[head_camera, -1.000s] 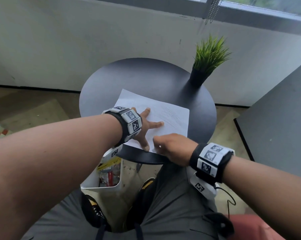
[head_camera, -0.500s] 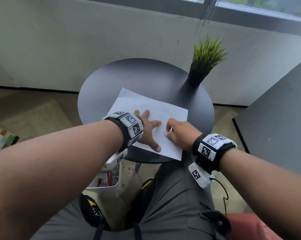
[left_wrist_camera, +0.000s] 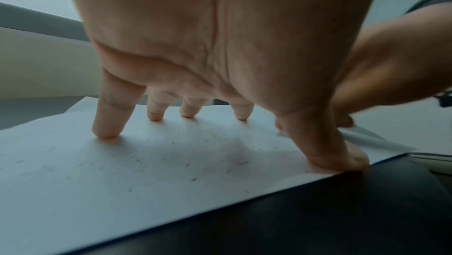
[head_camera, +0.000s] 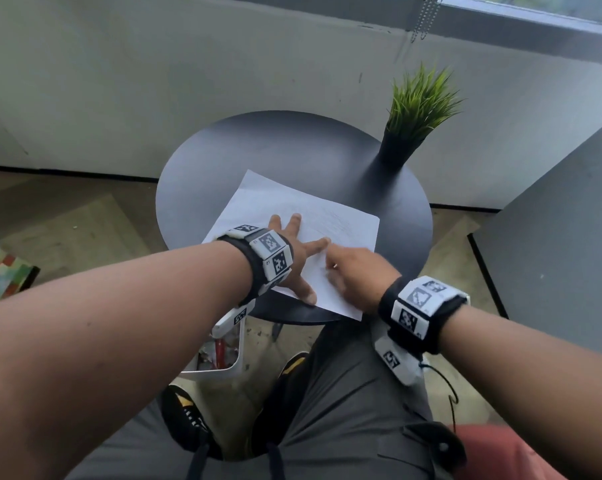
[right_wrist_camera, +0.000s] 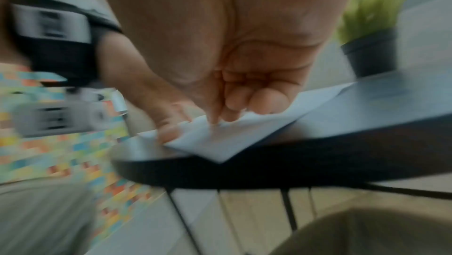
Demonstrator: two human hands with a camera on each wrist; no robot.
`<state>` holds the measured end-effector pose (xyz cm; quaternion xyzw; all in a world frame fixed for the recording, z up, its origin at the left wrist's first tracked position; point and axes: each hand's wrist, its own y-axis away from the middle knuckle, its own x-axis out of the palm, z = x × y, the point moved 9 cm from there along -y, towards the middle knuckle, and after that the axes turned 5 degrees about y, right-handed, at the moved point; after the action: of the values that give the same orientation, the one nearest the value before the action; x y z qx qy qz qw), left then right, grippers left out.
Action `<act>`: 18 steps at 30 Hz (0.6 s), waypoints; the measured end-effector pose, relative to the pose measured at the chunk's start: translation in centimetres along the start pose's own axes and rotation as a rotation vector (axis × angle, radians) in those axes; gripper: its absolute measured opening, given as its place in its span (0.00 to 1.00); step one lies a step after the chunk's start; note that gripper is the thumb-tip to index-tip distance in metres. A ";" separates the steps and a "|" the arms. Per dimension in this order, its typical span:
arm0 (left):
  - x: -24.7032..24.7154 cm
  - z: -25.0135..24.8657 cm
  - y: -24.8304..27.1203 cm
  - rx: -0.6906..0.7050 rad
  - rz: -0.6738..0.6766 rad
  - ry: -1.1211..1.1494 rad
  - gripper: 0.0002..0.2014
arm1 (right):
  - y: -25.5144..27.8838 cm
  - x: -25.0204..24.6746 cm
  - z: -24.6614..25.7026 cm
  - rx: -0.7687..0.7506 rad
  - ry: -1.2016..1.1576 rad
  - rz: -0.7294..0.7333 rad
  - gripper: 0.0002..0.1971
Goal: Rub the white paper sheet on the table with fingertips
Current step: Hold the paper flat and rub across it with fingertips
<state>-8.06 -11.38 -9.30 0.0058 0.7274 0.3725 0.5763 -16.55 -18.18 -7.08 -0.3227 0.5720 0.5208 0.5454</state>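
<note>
Round and black, the table (head_camera: 223, 161) stands before a pale wall under a window, with a potted green plant (head_camera: 419, 109) at its far right edge and a white bin (head_camera: 230, 358) of odds and ends on the floor beneath its near rim. On the near half of the tabletop lies the white paper sheet (head_camera: 341, 223), its near right corner jutting just past the table's edge. The left hand (head_camera: 298, 258) is spread flat on the sheet's left part, fingers straight and splayed; the left wrist view shows its fingertips (left_wrist_camera: 106, 133) and thumb planted on the paper, the thumb right at the sheet's near edge. The right hand (head_camera: 356, 275) sits on the sheet just right of the left index finger, its fingers curled under with their tips meeting the paper, seen blurred in the right wrist view (right_wrist_camera: 234, 112); it holds nothing. Compared with half a second ago, the right hand has slid a little leftward and inward, so that its knuckles now nearly meet the left index fingertip, whereas a second ago it was down at the sheet's near edge. The left hand has stayed in the same spread hold throughout, and the sheet has not shifted on the table. Faint grey marks speckle the paper under the left palm.
</note>
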 end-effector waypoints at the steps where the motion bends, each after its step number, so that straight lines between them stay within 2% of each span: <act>1: -0.1 0.0 0.0 0.001 0.000 0.001 0.60 | 0.8 0.7 1.8 -0.094 -0.036 0.038 0.07; 2: -0.1 0.0 0.0 -0.001 0.002 0.001 0.60 | 1.3 1.1 2.6 -0.163 -0.048 0.079 0.06; 3: -0.2 -0.1 0.1 -0.003 0.009 -0.001 0.60 | 1.3 0.9 2.2 -0.170 -0.053 0.102 0.05; 7: -0.4 -0.3 0.3 -0.022 0.033 -0.012 0.60 | -0.5 -1.0 -3.1 0.059 -0.003 -0.019 0.06; 9: -0.4 -0.2 0.3 -0.027 0.035 -0.017 0.60 | 0.4 -0.5 -1.0 -0.045 0.039 -0.018 0.05; 11: -0.5 -0.2 0.4 -0.024 0.040 -0.029 0.60 | 2.4 1.3 2.7 -0.254 0.027 0.088 0.03; 13: -0.5 -0.4 0.3 -0.021 0.045 -0.042 0.60 | 2.9 1.7 2.3 -0.300 0.018 0.159 0.03; 17: -0.5 -0.4 0.4 -0.035 0.049 -0.055 0.60 | 0.5 -0.7 -3.2 0.019 0.003 -0.006 0.06; 18: -0.5 -0.4 0.4 -0.035 0.048 -0.054 0.60 | 0.6 -0.6 -2.9 0.030 0.027 -0.018 0.06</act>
<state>-8.35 -11.50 -8.63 0.0233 0.7044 0.3987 0.5868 -17.86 -20.87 -6.78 -0.3265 0.5840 0.5027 0.5474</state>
